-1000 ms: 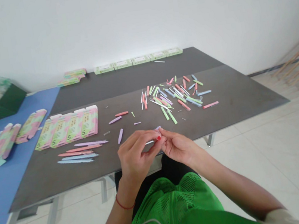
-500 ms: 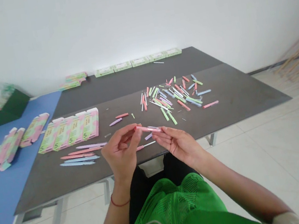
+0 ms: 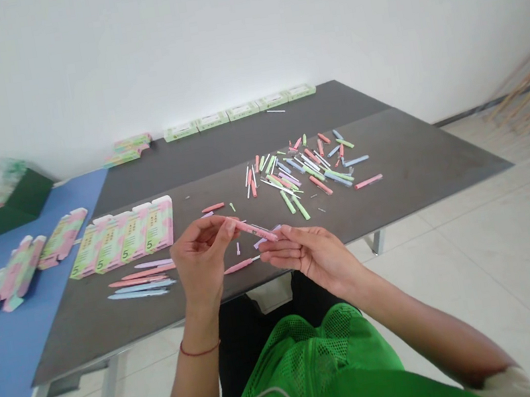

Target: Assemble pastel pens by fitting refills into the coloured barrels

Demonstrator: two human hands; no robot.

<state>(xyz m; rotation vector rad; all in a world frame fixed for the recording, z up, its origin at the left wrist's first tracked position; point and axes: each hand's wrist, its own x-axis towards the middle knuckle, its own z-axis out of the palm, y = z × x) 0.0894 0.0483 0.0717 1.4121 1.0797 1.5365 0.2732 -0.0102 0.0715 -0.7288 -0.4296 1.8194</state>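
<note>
Over the table's front edge, my left hand [image 3: 203, 255] pinches one end of a pink pen barrel [image 3: 256, 229] between thumb and fingertips. The barrel slants down to the right, where its other end sits between the thumb and fingers of my right hand [image 3: 311, 255]. Below it on the table lies a pink pen grip section [image 3: 239, 266] with a white refill sticking out. A purple pen part [image 3: 262, 242] lies partly hidden behind the barrel. A small purple piece [image 3: 238, 248] is close to my left hand.
Loose pen parts [image 3: 298, 173] in several colours are scattered mid-table. Finished-looking pens [image 3: 138, 287] lie left of my hands, below upright-printed cartons [image 3: 125, 237]. Green boxes [image 3: 244, 111] line the wall side. Flattened cartons [image 3: 62, 237] and a dark green bin [image 3: 19, 204] occupy the blue table.
The pink barrel has tilted, its right end lower. My left hand has shifted slightly left and up, and the right hand slightly left and down. Both hands keep hold of it.
</note>
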